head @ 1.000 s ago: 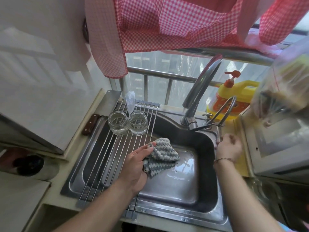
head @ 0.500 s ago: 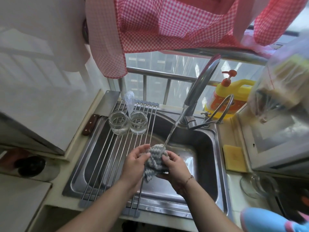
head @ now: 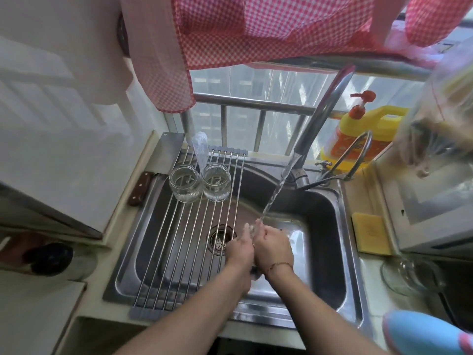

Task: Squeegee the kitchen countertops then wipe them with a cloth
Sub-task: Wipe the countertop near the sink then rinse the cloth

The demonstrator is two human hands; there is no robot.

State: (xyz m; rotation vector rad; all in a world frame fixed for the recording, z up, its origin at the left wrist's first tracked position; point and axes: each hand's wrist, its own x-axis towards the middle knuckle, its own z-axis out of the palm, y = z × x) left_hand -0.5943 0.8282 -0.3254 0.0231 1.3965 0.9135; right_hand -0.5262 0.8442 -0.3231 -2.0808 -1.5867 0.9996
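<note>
both hands down in the sink (head: 340,221) under the tap's stream (head: 275,193), left hand (head: 239,248) and right hand (head: 275,245) pressed together, fingers curled round the cloth (head: 254,274), only a scrap showing below the wrists.

A roll-up wire rack (head: 179,242) is laid over the left half of a steel sink (head: 330,208), and two upturned glass jars (head: 183,184) are stood side by side on it near the back. A cleaver (head: 163,155) with a wooden handle is seen along the rack's left edge. A yellow pump bottle (head: 358,134) is placed at upper right behind the tap (head: 322,116), from which water is running. A yellow sponge (head: 371,234) is laid right of the sink. Red gingham fabric (head: 230,34) is hung across the top.
</note>
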